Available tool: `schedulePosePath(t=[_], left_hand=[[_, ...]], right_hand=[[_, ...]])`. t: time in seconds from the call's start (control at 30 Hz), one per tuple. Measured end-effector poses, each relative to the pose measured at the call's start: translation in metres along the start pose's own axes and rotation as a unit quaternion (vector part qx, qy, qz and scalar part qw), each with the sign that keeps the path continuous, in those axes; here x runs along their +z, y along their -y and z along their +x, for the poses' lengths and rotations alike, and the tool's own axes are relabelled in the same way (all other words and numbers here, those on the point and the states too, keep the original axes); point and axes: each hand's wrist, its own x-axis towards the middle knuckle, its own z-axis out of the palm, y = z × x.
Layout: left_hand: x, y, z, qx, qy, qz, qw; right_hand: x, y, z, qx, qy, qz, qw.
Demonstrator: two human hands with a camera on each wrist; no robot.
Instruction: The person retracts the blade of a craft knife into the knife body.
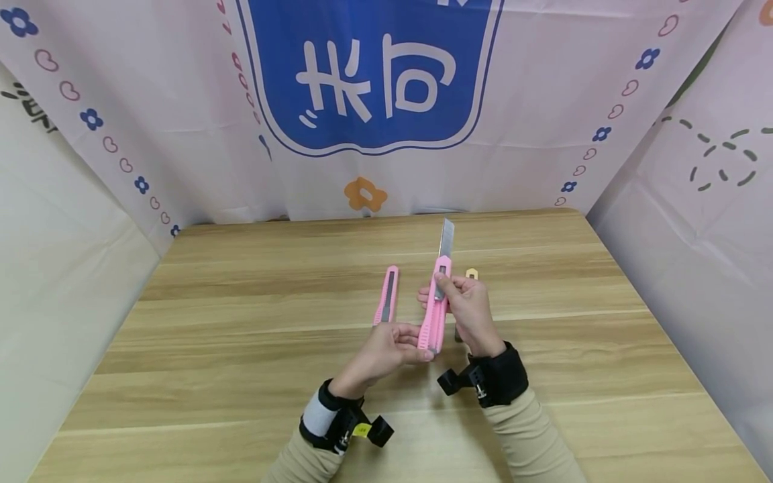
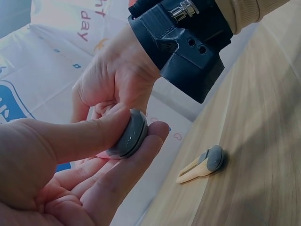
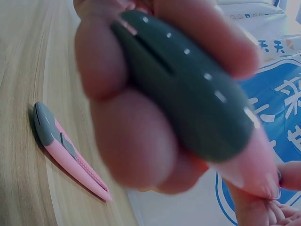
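A pink utility knife [image 1: 430,329] is held up over the table, its long silver blade [image 1: 446,238] extended toward the back wall. My left hand [image 1: 383,350] pinches the grey butt end [image 2: 133,134] between thumb and fingers. Further up the body, my right hand [image 1: 473,310] grips the knife with its thumb on the slider area near the front. A second pink utility knife [image 3: 70,153] with a grey end lies on the table to the left. Partly hidden behind my right hand is a yellow utility knife [image 2: 195,169], also with a grey end.
The wooden table [image 1: 241,376] meets a printed white cloth [image 1: 199,154] at the back, and pale cloth walls stand at both sides. Each wrist wears a black strap with a camera [image 1: 380,431].
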Motion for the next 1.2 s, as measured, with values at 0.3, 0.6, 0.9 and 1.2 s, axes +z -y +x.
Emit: schedulePosePath(t=[0.3, 0.6, 0.9, 1.2], left_hand=[[-0.0016, -0.0001, -0.0013, 0.0, 0.004, 0.005, 1.0], [-0.0019, 0.0, -0.0004, -0.004, 0.001, 0.005, 1.0], [-0.0042, 0.0011, -0.0005, -0.004, -0.001, 0.005, 1.0], [-0.0021, 0.0001, -0.0008, -0.02, -0.011, -0.004, 0.9997]], right_hand=[[-0.0005, -0.0021, 0.0016, 0.004, -0.006, 0.002, 1.0], [-0.0007, -0.0016, 0.001, 0.011, 0.002, -0.002, 0.9999], [0.0012, -0.0028, 0.0027, 0.007, -0.004, 0.011, 0.9999], [-0.0016, 0.0005, 0.0011, 0.028, 0.009, -0.006, 0.9996]])
